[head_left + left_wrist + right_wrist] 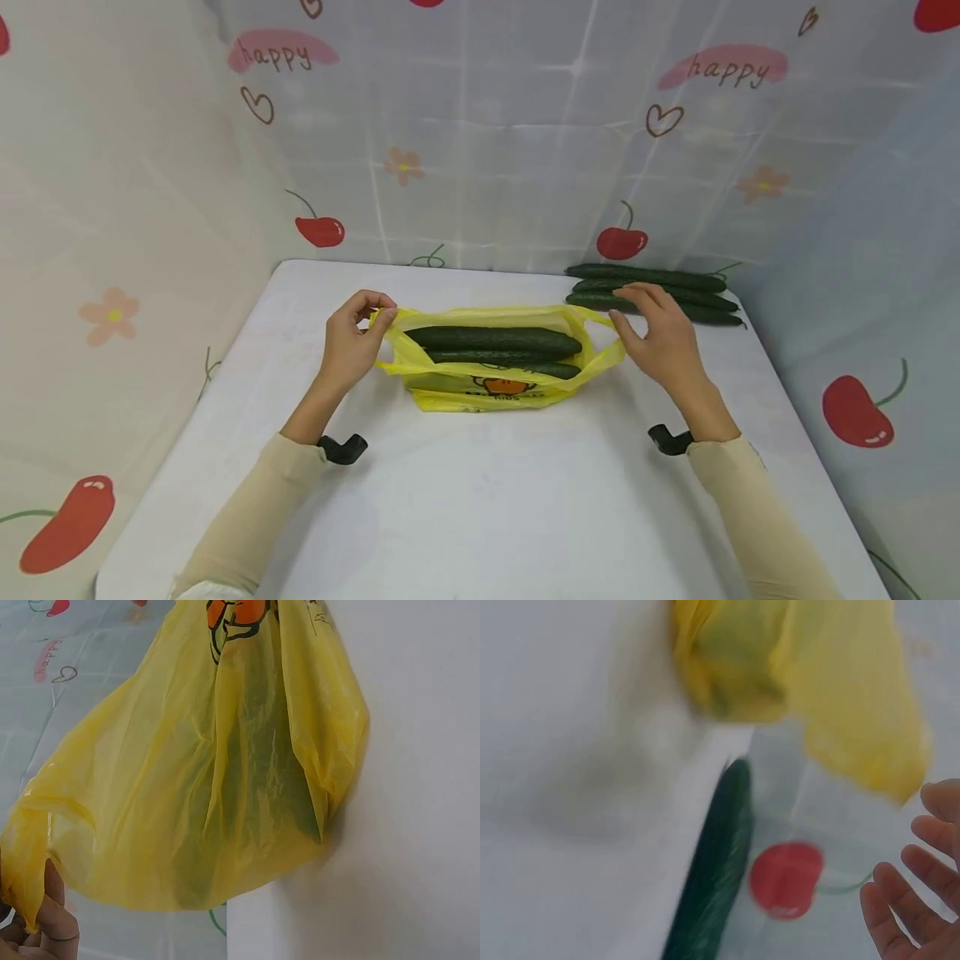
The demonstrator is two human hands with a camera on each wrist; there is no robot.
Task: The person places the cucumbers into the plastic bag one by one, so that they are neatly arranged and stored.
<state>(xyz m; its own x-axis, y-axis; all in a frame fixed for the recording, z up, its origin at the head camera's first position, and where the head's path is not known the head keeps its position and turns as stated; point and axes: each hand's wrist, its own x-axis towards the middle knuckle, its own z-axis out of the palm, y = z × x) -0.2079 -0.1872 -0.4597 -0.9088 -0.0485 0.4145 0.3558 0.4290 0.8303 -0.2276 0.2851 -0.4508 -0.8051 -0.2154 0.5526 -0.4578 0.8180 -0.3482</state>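
A yellow plastic bag with a printed orange cartoon lies on the white table, its mouth spread wide. Dark green cucumbers show inside it, lying side by side. At the bag's left end my left hand pinches a handle loop between thumb and fingers; in the left wrist view, fingers grip the gathered yellow plastic. Across from it, my right hand is beside the other handle, thumb tip right at its edge. Its fingers are spread and relaxed in the right wrist view, with nothing between them.
Behind my right hand, several cucumbers lie together at the table's back right corner; one cucumber also shows in the right wrist view. Cloth curtains printed with cherries and hearts surround the white table at the back and sides.
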